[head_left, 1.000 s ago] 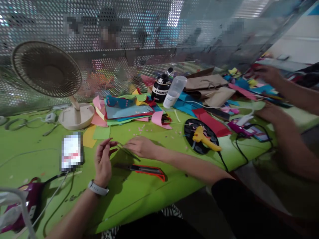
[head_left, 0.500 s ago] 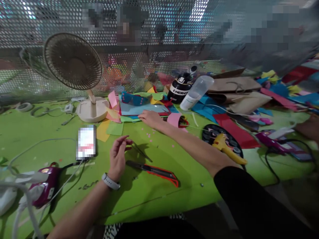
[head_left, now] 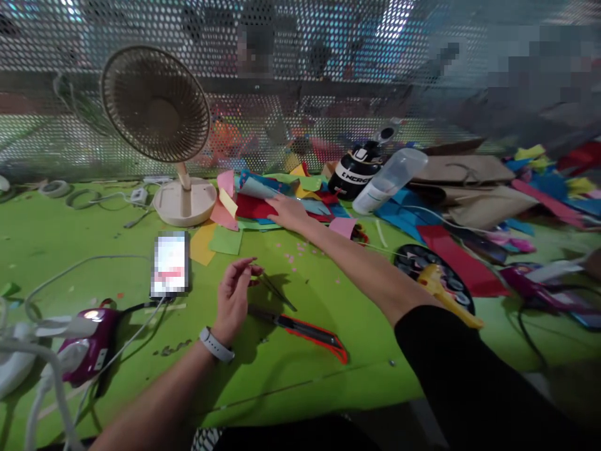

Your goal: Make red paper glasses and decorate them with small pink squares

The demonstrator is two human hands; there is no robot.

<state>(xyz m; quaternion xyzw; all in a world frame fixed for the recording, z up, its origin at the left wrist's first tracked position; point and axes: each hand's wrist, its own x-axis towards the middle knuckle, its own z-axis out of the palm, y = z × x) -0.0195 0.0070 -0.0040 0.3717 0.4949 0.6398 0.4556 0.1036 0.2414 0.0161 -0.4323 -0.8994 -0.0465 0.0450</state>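
My left hand [head_left: 235,291] is closed in a pinch on thin metal tweezers [head_left: 278,292], whose tips point down to the right over the green table [head_left: 328,388]. Just below lies a red and black box cutter [head_left: 312,332]. My right hand [head_left: 288,212] reaches to the paper stack at the back, its fingers on a light blue sheet [head_left: 257,188] that curls up at its left side. Under it shows a red sheet [head_left: 251,208]. Pink paper [head_left: 226,203] stands left of the stack, and small pink dots [head_left: 293,254] are scattered in front.
A fan [head_left: 185,203] and a phone [head_left: 169,264] are at the left, with cables and a purple power strip [head_left: 89,344]. A black bottle [head_left: 354,172] and a clear bottle [head_left: 389,181] stand behind my right arm. A yellow glue gun [head_left: 446,293] rests on a black tray [head_left: 408,258].
The light blue sheet has been lifted and curled at its left, uncovering red paper. My left hand keeps its pinch on the tweezers. The whole view has shifted slightly.
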